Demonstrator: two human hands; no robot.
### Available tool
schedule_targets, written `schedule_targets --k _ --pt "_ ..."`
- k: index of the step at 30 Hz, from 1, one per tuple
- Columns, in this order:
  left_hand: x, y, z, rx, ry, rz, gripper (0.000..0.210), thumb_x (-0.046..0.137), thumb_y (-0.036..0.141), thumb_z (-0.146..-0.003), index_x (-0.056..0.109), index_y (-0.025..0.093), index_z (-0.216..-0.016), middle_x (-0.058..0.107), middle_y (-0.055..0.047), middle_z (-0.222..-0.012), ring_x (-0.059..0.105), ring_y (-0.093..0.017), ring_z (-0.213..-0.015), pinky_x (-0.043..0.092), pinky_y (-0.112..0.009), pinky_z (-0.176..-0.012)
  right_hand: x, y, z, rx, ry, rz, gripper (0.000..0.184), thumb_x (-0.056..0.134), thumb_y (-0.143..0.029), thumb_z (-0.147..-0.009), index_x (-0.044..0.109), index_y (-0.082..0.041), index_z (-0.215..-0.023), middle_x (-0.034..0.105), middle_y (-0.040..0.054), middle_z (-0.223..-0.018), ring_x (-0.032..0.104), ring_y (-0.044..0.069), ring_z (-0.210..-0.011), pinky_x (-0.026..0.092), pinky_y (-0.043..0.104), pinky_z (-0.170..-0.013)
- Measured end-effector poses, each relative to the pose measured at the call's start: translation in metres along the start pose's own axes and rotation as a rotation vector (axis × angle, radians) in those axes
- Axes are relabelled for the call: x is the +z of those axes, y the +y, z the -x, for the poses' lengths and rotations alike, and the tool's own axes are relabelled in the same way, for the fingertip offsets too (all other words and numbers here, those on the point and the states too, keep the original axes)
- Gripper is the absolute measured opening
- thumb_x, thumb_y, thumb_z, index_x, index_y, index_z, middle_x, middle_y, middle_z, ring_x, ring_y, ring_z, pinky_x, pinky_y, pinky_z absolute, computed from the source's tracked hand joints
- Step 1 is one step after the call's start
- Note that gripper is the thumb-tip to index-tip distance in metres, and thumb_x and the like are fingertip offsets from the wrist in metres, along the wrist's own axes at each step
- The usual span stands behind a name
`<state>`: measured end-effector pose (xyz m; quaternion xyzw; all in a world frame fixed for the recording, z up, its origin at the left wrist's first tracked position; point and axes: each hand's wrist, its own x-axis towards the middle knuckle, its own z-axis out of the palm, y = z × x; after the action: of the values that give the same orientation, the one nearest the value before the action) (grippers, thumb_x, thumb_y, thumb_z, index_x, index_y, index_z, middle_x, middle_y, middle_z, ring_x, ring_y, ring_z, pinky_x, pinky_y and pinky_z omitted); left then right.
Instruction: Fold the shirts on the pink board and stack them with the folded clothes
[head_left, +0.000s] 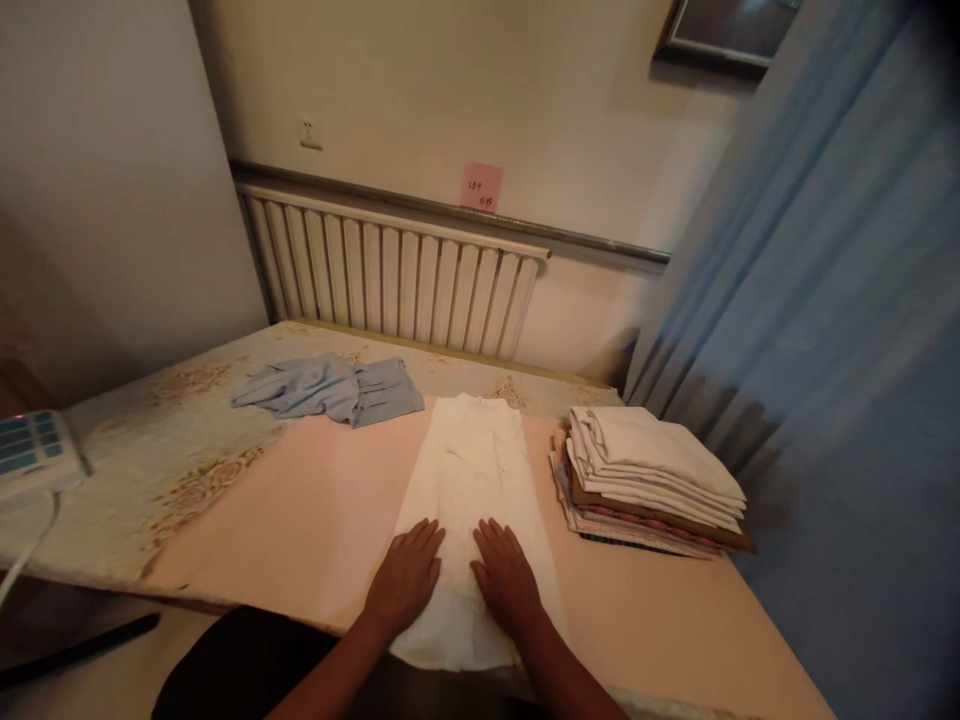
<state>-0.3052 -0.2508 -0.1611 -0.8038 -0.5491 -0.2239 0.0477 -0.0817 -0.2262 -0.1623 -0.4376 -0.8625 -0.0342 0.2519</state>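
Note:
A long white garment [469, 470] lies folded lengthwise on a pink sheet [300, 510], its near end hanging slightly at the table's front edge. My left hand [405, 575] rests flat on its left side, fingers stretched out and palm down. On the right side my right hand [508, 575] lies in the same way, fingers extended. Both hands press on the cloth without gripping it. Beyond and to the left is a crumpled blue-grey garment [330, 388].
A stack of folded cloths [652, 470] stands at the right, beside a blue curtain [825, 350]. A floral tablecloth [202, 420] covers the table under the pink sheet. At the left edge sits a white device with keys [37, 450]. Behind the table is a radiator [390, 270].

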Motion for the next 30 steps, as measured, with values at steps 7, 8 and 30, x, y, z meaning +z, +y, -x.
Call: schedule_targets --k 7,8,30 --pt "0.000 0.000 -0.001 0.003 -0.016 -0.012 0.045 0.040 0.024 -0.092 0.047 0.021 -0.137 0.053 -0.008 -0.139 0.043 -0.024 -0.131 0.036 -0.044 -0.105 -0.001 0.000 0.000 0.007 -0.015 -0.013 0.043 0.049 -0.025 -0.091 0.051 -0.017 -0.133 0.050 0.0085 -0.140 0.037 0.025 -0.136 0.029 0.048 -0.113" --pt "-0.001 0.001 -0.001 -0.001 -0.018 -0.012 0.045 0.040 0.024 -0.092 0.048 0.021 -0.136 0.053 -0.008 -0.139 0.043 -0.024 -0.131 0.036 -0.044 -0.105 0.000 0.000 0.000 0.006 -0.013 -0.014 0.043 0.050 -0.025 -0.091 0.051 -0.017 -0.133 0.050 0.0085 -0.141 0.037 0.024 -0.136 0.029 0.048 -0.113" --pt "0.002 -0.003 -0.001 0.005 0.014 0.056 0.044 0.040 0.024 -0.091 0.050 0.021 -0.134 0.054 -0.008 -0.138 0.044 -0.024 -0.131 0.037 -0.045 -0.106 -0.046 0.039 0.057 0.066 -0.053 -0.115 0.047 0.047 -0.024 -0.089 0.051 -0.021 -0.135 0.049 0.0073 -0.141 0.045 0.023 -0.131 0.041 0.044 -0.108"
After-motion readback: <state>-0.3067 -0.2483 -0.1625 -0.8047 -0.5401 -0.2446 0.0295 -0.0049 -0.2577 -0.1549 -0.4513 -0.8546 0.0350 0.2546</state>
